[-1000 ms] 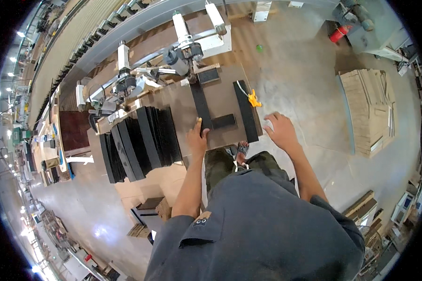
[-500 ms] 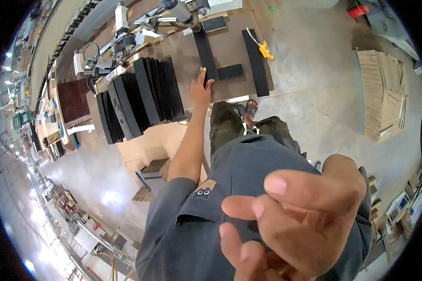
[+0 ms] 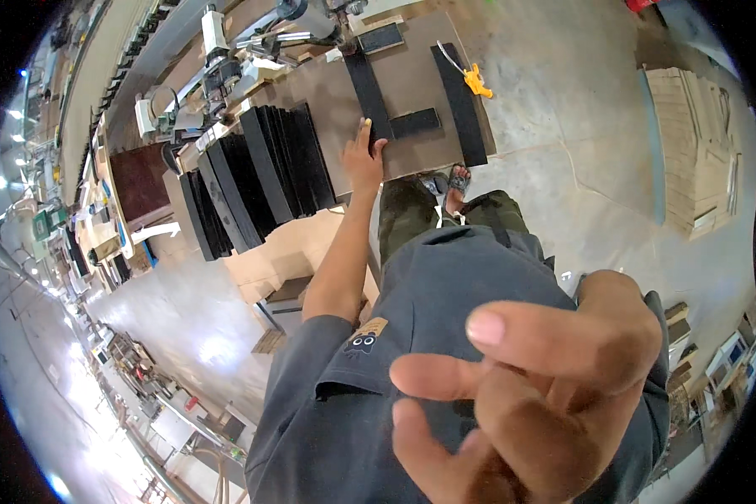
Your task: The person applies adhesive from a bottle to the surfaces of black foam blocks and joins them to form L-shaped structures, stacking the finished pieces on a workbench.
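Grey concrete floor [image 3: 563,151] fills the right half of the frame, with a stack of pale wooden boards [image 3: 697,143] lying at the upper right and a long row of machines [image 3: 227,59] running along the upper left. Near the top centre stands a brown tabletop [image 3: 412,88], and on it lie three black strips: a long one [image 3: 368,88] on the left, a long one [image 3: 460,105] on the right, and a short one [image 3: 414,123] lying crosswise between them. A small yellow clip [image 3: 477,82] on a white cord sits just beside the right strip's upper end. Left of the tabletop, a batch of black panels [image 3: 260,172] leans in a fanned row over a pale board. The person's left hand [image 3: 363,158] reaches out to the tabletop's near edge, palm down with fingers stretched flat, fingertips touching the lower end of the left long strip; its grip is open and closed around nothing. The right hand [image 3: 538,403] is raised very close to the camera at the lower right, large and blurred, fingers loosely curled with the forefinger pointing left; its grip is partly open and holds nothing. A sandalled foot [image 3: 458,181] shows just below the tabletop.
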Tool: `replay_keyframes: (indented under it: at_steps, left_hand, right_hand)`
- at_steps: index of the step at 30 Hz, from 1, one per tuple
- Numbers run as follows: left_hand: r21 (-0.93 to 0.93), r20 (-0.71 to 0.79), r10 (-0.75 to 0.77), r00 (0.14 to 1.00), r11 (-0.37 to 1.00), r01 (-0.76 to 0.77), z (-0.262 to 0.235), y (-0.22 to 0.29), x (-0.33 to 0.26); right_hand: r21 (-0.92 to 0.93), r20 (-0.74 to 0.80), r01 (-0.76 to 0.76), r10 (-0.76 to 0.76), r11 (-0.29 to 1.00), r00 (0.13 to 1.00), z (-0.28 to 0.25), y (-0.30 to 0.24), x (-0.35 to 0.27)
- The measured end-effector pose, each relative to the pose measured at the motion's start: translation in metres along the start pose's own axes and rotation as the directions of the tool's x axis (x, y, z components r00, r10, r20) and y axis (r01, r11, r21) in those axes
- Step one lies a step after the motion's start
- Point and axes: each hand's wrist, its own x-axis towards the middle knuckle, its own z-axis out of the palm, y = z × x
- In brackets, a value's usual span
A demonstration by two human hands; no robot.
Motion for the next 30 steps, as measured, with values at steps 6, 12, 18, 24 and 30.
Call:
replay_keyframes:
  at_steps: [6, 12, 18, 24, 30]
  left_hand:
    - [-0.085, 0.126, 0.001, 0.992, 0.996, 0.010, -0.018, 0.005, 0.010]
    - [0.270, 0.233, 0.481, 0.845, 0.803, -0.531, -0.047, -0.027, 0.090]
    - [0.181, 0.531, 0.692, 0.489, 0.471, -0.863, -0.041, -0.019, 0.170]
    - [0.028, 0.534, 0.796, 0.284, 0.319, -0.947, -0.034, -0.038, 0.203]
    - [0.016, 0.509, 0.831, 0.222, 0.249, -0.968, -0.072, -0.023, 0.199]
  right_hand:
    - [0.002, -0.008, -0.184, 0.184, 0.983, 0.983, -0.024, 0.006, -0.008]
    - [-0.312, 0.204, 0.096, -0.032, 0.945, 0.978, -0.023, 0.170, -0.050]
    - [-0.385, 0.168, -0.254, 0.338, 0.887, 0.926, -0.021, 0.244, -0.156]
    - [-0.365, 0.086, -0.436, 0.496, 0.823, 0.864, -0.024, 0.258, -0.199]
    - [-0.239, -0.112, -0.519, 0.507, 0.821, 0.855, -0.032, 0.271, -0.211]
